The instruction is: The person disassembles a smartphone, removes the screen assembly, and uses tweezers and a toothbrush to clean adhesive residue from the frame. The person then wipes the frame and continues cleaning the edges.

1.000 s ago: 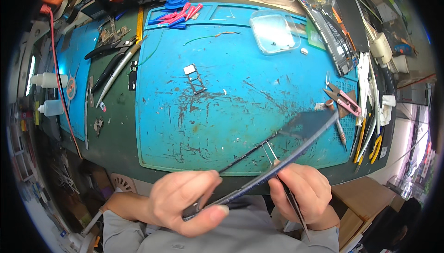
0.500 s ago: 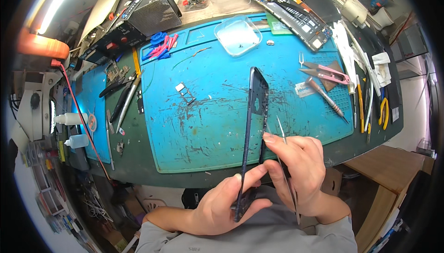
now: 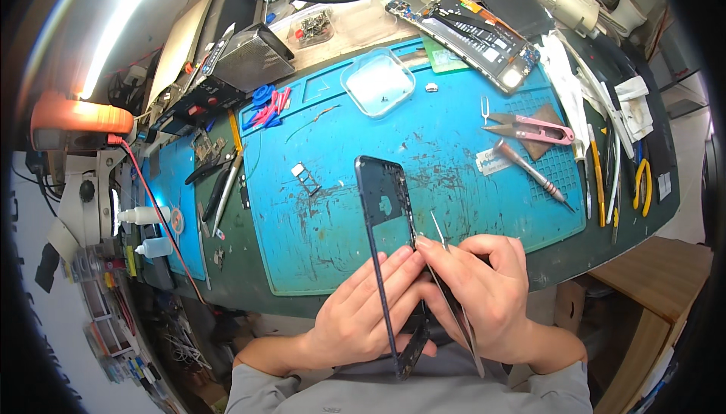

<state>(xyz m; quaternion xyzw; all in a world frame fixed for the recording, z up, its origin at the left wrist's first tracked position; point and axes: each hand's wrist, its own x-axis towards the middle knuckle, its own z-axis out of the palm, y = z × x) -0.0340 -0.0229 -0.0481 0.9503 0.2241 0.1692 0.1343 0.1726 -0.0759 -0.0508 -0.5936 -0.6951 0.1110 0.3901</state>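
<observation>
A dark phone mid-frame [image 3: 383, 187] with a large opening in its lower half stands tilted over the near part of the blue mat [image 3: 318, 248]. My left hand [image 3: 363, 304] grips its lower part, fingers reaching along the opening toward the right rail. Closed around thin metal tweezers [image 3: 470, 338] is my right hand [image 3: 488, 285]; their points stick out past the fingers, pointing up and away. The right thumb and fingertip are at the frame's right rail, close to the left fingertips. Whether they pinch some small part there is hidden.
Pink-handled snips [image 3: 544, 131] and a screwdriver [image 3: 535, 176] lie on the mat's right. A small metal bracket [image 3: 305, 179] is left of the frame. Farther back are a clear plastic box [image 3: 378, 85] and an opened phone [image 3: 469, 40]. Pliers [image 3: 643, 187] lie far right.
The phone frame has turned to show more of its inner face, and its top has tipped left and nearer. My left fingers have stretched up along the opening. The tweezers stay in my right hand.
</observation>
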